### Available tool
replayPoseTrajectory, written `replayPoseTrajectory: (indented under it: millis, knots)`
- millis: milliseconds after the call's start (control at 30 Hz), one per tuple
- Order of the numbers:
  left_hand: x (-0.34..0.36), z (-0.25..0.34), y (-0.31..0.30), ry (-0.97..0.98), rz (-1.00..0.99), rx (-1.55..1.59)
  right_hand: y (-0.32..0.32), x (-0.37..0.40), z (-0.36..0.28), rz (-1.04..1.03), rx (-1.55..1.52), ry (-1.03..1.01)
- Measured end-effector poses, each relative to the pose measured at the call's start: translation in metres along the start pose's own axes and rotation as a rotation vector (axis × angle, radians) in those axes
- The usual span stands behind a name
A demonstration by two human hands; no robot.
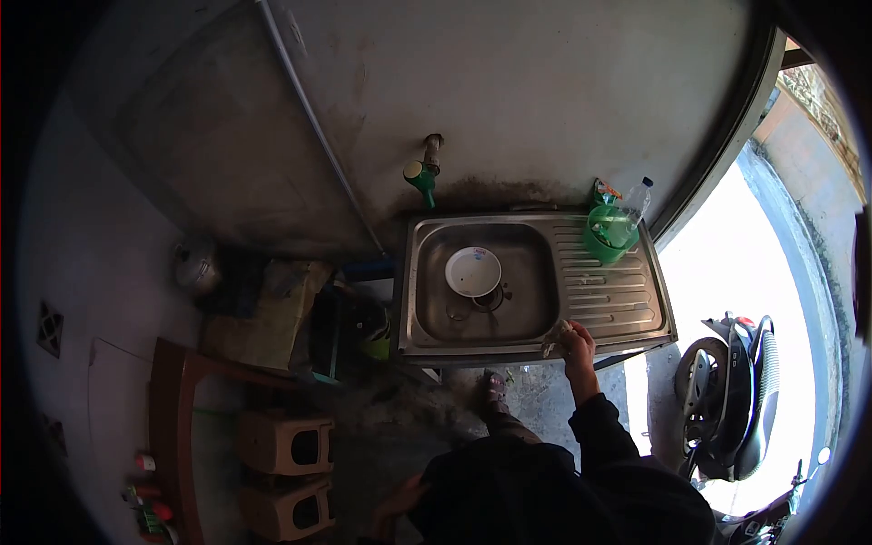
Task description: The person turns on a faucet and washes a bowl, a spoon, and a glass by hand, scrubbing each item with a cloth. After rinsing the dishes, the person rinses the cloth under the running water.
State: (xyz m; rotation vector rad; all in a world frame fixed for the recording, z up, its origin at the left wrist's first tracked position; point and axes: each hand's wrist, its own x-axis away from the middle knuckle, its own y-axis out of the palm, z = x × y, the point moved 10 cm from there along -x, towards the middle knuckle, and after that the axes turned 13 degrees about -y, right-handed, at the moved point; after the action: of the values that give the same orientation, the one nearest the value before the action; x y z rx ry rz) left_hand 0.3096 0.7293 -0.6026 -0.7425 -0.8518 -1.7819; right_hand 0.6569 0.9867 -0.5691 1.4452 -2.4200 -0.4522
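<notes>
My right hand (pixel 579 343) is closed on a crumpled greyish wad (pixel 551 339) at the front rim of the steel sink (pixel 413 300). Whether the wad is a rag or a scouring pad is too small to tell. Low down beside my dark clothing, my left hand (pixel 401 498) is dim, and its fingers do not show clearly. Inside the basin sits a white bowl (pixel 472 272), near the drain. A green tap (pixel 421 182) sticks out of the wall above the basin.
On the ribbed drainboard (pixel 609 304) stand a green container (pixel 610 238) and a clear plastic bottle (pixel 639 198). Brown plastic stools (pixel 283 442) are at lower left, with a metal pot (pixel 197 266) farther back. A motorbike (pixel 740 391) is parked outside the doorway on the right.
</notes>
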Motion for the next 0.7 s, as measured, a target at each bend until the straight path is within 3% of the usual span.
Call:
replayPoseTrajectory:
  millis: [100,300,400,467,700]
  knots:
    - [-0.002,0.016,0.008,-0.084,0.007,0.058,-0.001,-0.002,-0.003,0.050,0.032,0.012]
    - [-0.021,0.028,0.009,0.085,0.044,-0.050,0.000,-0.004,0.008,0.045,0.029,0.024]
    - [-0.027,0.009,0.004,-0.048,0.102,-0.020,-0.002,-0.007,0.014,0.051,-0.003,0.026]
    - [-0.034,-0.009,-0.015,-0.005,0.308,-0.168,0.006,-0.014,0.012,0.022,-0.015,-0.001]
    - [-0.056,-0.053,-0.040,-0.110,0.281,-0.281,0.038,-0.025,0.026,-0.014,-0.209,0.097]
